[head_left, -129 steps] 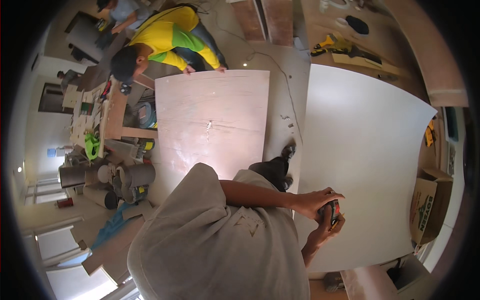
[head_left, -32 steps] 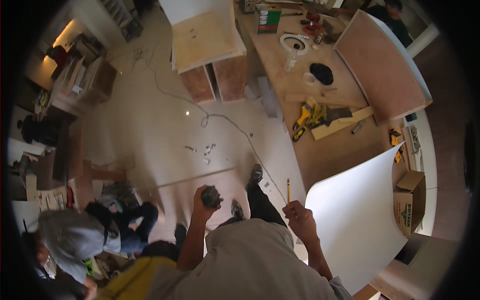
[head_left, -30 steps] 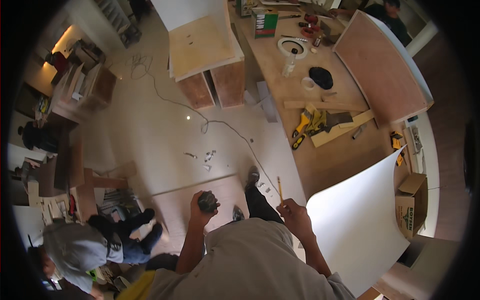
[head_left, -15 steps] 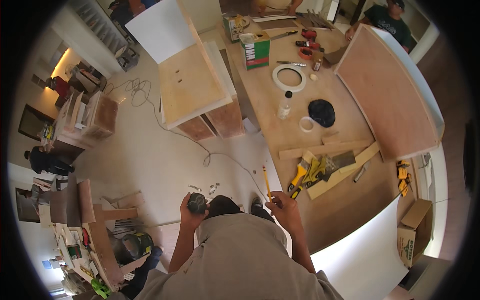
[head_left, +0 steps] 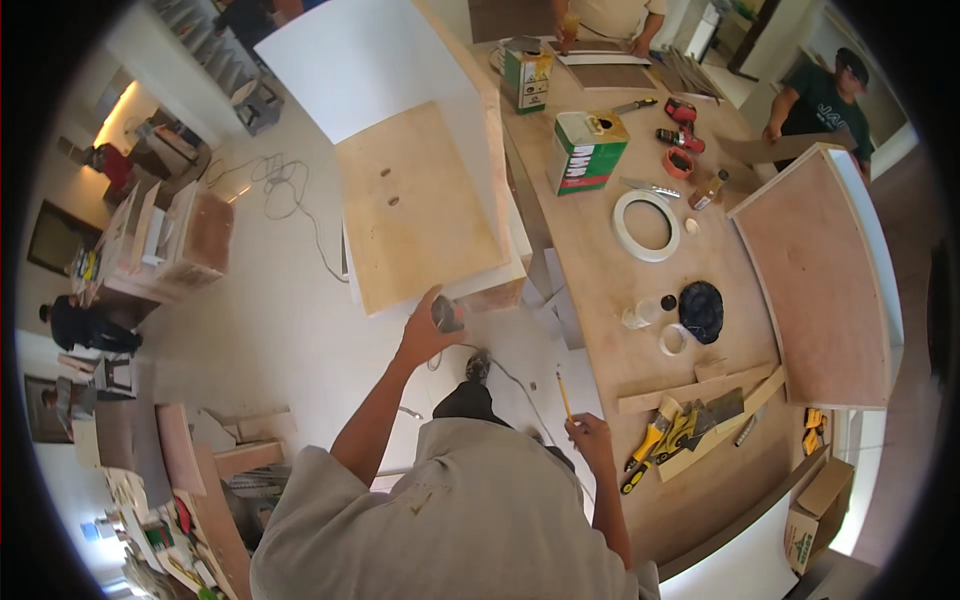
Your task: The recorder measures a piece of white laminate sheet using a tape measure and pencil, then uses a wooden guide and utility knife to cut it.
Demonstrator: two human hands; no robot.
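Note:
My left hand [head_left: 420, 337] is stretched forward, fingers wrapped round a dark, rounded, palm-sized tape measure [head_left: 447, 316]. It is close to the near edge of a plywood cabinet [head_left: 415, 225] whose pale wood face has two small oval holes; a tall white panel [head_left: 335, 65] rises behind. Whether hand and cabinet touch I cannot tell. A yellow pencil [head_left: 564, 396] points up from my right hand [head_left: 591, 438], its lower end hidden by closed fingers. That hand is left of the wooden worktable [head_left: 640, 330], near a yellow-handled brush [head_left: 650, 438].
On the table are a green-and-white can [head_left: 588, 155], a white tape roll [head_left: 622, 235], a bottle [head_left: 640, 315], a black bundle [head_left: 701, 311], a red drill [head_left: 682, 138] and wood strips. A curved plywood panel [head_left: 815, 280] stands right. A cable [head_left: 515, 385] crosses the floor. Two co-workers are beyond.
My left hand has reached forward with the tape measure, from beside my body to the cabinet's near edge. My body has stepped toward the cabinet. The right hand keeps the pencil upright.

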